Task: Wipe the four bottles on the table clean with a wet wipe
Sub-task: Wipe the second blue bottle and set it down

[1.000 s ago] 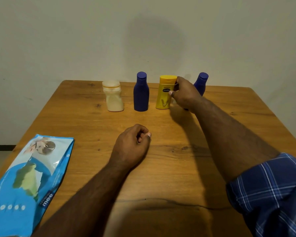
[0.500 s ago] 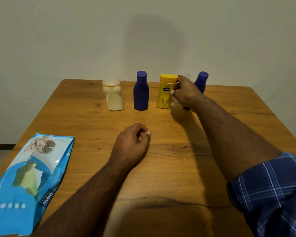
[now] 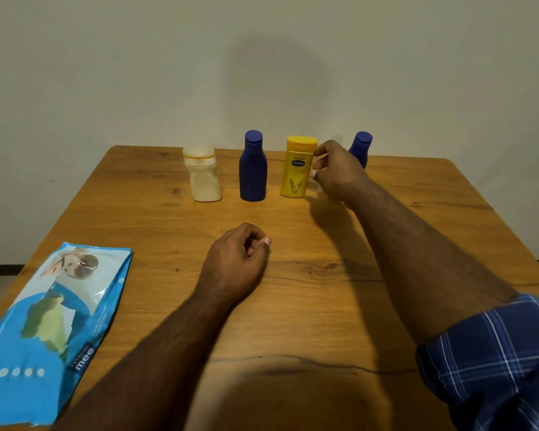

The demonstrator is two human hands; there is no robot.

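- Four bottles stand in a row at the far side of the wooden bench point(image 3: 293, 306): a cream bottle point(image 3: 203, 178) at the left, a blue bottle point(image 3: 253, 168), a yellow bottle point(image 3: 297, 168), and a second blue bottle point(image 3: 360, 147) at the right, partly behind the reaching arm.
- The right hand point(image 3: 335, 172) is stretched out between the yellow bottle and the far-right blue one, fingers curled, thumb and fingertips just beside the yellow bottle's right edge; whether they touch it, or pinch anything, cannot be told.
- The left hand point(image 3: 238, 259) rests on the bench in a loose fist near the middle, holding nothing visible.
- A blue pack of wet wipes point(image 3: 53, 325) lies at the near left corner, well apart from both hands.
- No wipe can be made out anywhere, so the cleaning seems barely begun, if at all; which bottles are already clean cannot be judged.
- The pack's opening is not clearly shown.
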